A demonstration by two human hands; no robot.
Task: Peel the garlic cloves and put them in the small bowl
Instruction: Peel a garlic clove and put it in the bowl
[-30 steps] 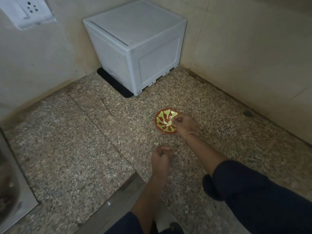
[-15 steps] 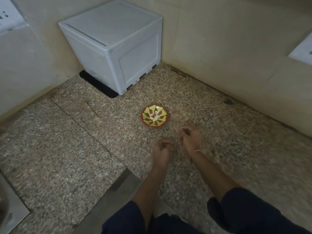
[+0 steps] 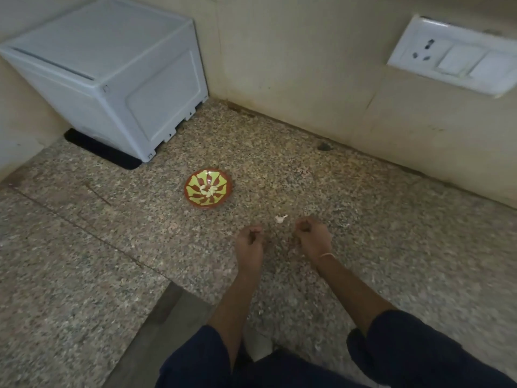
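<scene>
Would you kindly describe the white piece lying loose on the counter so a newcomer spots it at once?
Start at the white box in the back-left corner; a red bowl with a green pattern stands before it on the speckled counter. Right of the bowl, ahead of the right hand, lies the white piece, bare on the stone, unlike those in the bowl.
</scene>
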